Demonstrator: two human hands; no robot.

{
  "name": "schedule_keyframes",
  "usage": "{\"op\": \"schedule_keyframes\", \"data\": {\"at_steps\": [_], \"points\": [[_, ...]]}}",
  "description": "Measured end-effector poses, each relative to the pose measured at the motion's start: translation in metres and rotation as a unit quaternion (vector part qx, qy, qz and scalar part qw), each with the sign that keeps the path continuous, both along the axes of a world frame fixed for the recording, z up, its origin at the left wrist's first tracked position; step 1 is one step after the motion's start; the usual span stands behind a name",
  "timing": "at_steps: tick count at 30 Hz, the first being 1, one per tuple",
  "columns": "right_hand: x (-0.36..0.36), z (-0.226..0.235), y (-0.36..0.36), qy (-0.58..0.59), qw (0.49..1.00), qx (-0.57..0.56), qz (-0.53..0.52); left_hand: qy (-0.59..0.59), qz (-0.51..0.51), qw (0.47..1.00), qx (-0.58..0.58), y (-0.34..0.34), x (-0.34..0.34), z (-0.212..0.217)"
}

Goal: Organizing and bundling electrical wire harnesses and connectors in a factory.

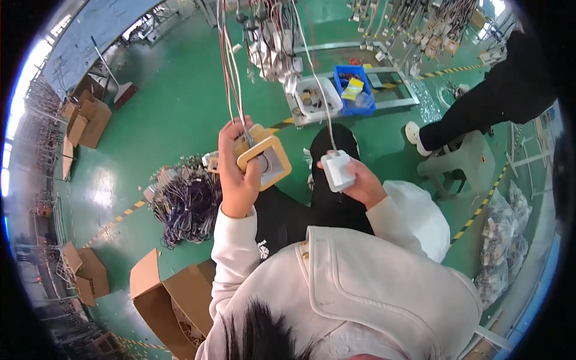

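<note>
My left hand [235, 186] is wrapped round square, tan-rimmed housings [278, 147] with pale grey middles; at least two overlap in the grip. Thin red and white wires [233, 78] run down to them from above. To the right, over my knee, my right hand [367, 187] grips a small white square housing [339, 171] between thumb and fingers. A pale cable [319, 78] comes down into the white housing from overhead. The two hands are apart, at about the same height. The fingers behind each piece are partly hidden.
Bunches of cables with white connectors [273, 51] hang ahead. Beyond my knees, a white tray [300, 108] and a blue bin [370, 108] rest on a metal frame. Dark cable bundles [186, 204] and an open cardboard box [186, 282] lie left. A person stands right, by a grey stool [462, 159].
</note>
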State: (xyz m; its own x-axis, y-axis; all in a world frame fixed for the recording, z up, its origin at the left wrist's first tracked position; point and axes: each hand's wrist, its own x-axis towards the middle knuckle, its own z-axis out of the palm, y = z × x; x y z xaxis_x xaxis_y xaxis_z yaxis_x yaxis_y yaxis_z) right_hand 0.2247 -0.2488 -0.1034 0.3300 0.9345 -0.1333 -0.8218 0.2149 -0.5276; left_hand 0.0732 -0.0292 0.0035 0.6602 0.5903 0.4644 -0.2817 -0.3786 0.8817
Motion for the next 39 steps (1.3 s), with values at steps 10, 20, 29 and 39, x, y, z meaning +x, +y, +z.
{"op": "schedule_keyframes", "data": {"at_steps": [10,20,29,39], "points": [[-0.026,0.056,0.031,-0.069,0.995,0.027,-0.064,0.027,0.05,0.991,0.12,-0.002,0.016,-0.008],[-0.039,0.089,0.063,-0.559,0.732,-0.025,-0.389,0.012,0.076,0.985,0.153,-0.021,0.045,-0.011],[-0.04,0.112,0.082,-0.746,0.529,-0.026,-0.402,0.044,-0.091,0.989,-0.109,-0.018,0.045,-0.001],[-0.047,0.115,0.077,-0.718,0.548,-0.03,-0.427,-0.022,-0.131,0.991,-0.018,-0.028,0.031,0.004]]}}
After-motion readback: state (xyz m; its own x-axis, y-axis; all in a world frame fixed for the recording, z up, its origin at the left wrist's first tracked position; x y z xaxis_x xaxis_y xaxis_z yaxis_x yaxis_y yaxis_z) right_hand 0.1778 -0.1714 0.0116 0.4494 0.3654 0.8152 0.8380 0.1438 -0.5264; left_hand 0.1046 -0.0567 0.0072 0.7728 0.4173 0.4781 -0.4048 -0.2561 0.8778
